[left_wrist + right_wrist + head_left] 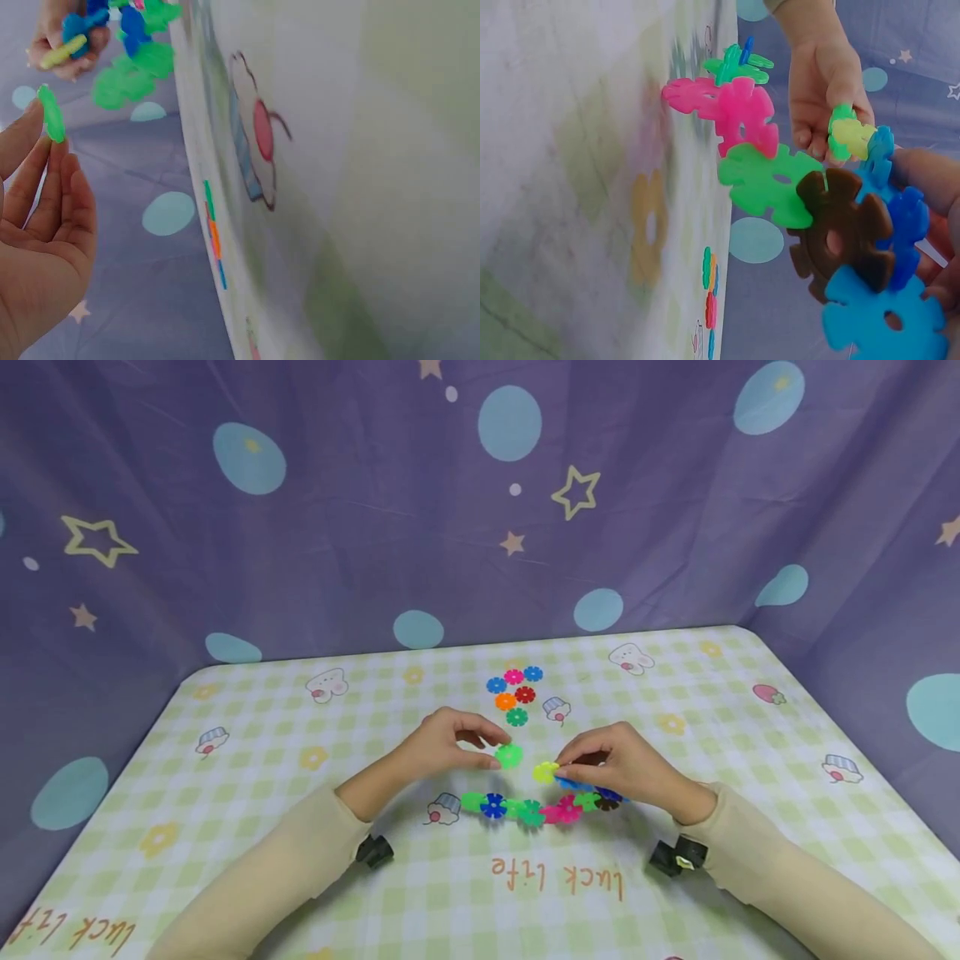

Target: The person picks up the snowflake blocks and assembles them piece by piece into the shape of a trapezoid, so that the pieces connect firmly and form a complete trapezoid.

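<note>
head view: left hand pinches a green snowflake disc at table centre; at its 3 o'clock, right hand pinches a yellow disc ending a linked disc chain. loose discs lie at 12 o'clock.

left wrist view: fingertips grip the green disc edge-on.

right wrist view: the chain hangs from the right hand's fingers.

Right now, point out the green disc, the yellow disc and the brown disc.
green disc [508, 756], head view, centre of its face.
yellow disc [545, 772], head view, its middle.
brown disc [840, 236], right wrist view, face beside its hole.
</note>
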Action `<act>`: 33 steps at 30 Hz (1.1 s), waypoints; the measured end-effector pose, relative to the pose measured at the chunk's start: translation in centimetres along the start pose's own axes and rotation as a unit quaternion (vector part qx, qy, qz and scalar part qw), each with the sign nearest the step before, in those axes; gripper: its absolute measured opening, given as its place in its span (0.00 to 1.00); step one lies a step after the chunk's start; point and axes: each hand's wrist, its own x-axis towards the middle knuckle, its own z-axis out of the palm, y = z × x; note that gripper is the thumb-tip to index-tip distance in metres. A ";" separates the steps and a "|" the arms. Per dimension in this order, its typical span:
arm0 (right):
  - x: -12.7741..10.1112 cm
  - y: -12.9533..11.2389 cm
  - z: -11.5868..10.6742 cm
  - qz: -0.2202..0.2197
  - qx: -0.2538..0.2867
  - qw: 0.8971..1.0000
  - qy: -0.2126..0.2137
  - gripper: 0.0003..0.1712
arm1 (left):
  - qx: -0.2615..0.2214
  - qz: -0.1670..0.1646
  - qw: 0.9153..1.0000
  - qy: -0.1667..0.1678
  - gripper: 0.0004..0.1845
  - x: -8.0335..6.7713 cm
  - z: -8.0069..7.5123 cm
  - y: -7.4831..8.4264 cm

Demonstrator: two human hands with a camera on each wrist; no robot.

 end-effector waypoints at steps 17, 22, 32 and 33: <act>0.4 -0.1 0.2 -0.004 0.008 1.000 -0.003 0.03 | -0.012 0.016 1.000 -0.019 0.13 -1.1 1.4 1.5; 0.3 0.0 0.2 -0.014 0.003 1.000 -0.005 0.03 | -0.019 0.012 1.000 -0.015 0.13 -1.0 1.7 1.5; 0.3 -0.3 0.1 -0.004 0.009 1.000 0.000 0.03 | -0.059 -0.005 0.997 -0.053 0.14 -1.0 1.8 1.2; 0.3 -0.3 0.1 -0.002 0.009 1.000 0.000 0.03 | -0.065 -0.008 0.996 -0.057 0.15 -1.0 1.8 1.2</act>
